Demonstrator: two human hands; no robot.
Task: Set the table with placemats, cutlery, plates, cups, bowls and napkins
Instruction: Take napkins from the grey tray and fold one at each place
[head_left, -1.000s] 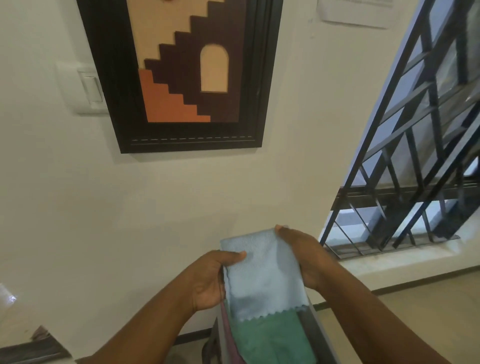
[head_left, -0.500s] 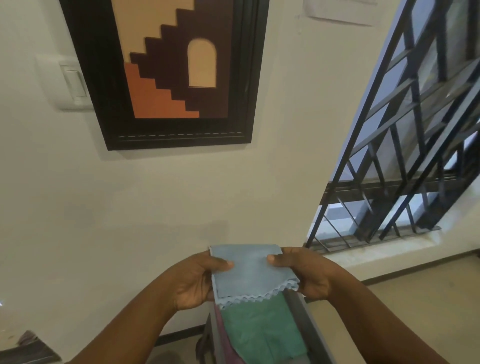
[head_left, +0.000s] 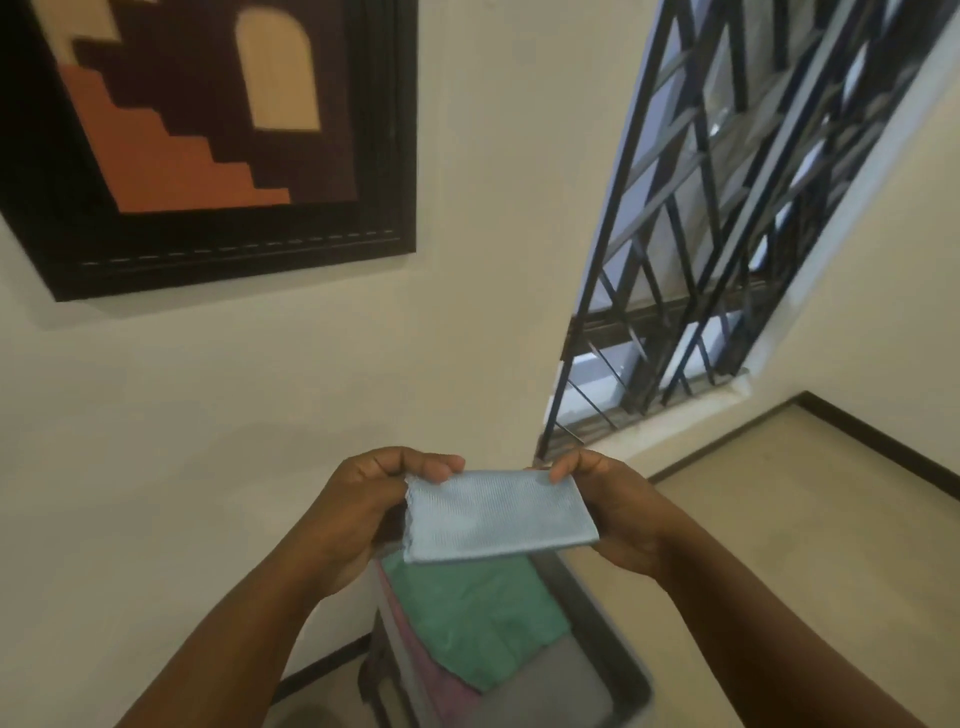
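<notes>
Both hands (head_left: 488, 514) pinching folded blue napkin (head_left: 498, 517)

napkin (head_left: 496, 514) between hands, above bin (head_left: 613, 644)

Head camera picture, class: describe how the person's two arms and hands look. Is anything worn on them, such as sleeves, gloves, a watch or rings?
Both forearms are bare as far as the picture reaches: no sleeves show. The left hand and the right hand wear no gloves. No watch, bracelet or ring shows on the visible wrists and fingers. The fingernails look short.
</notes>
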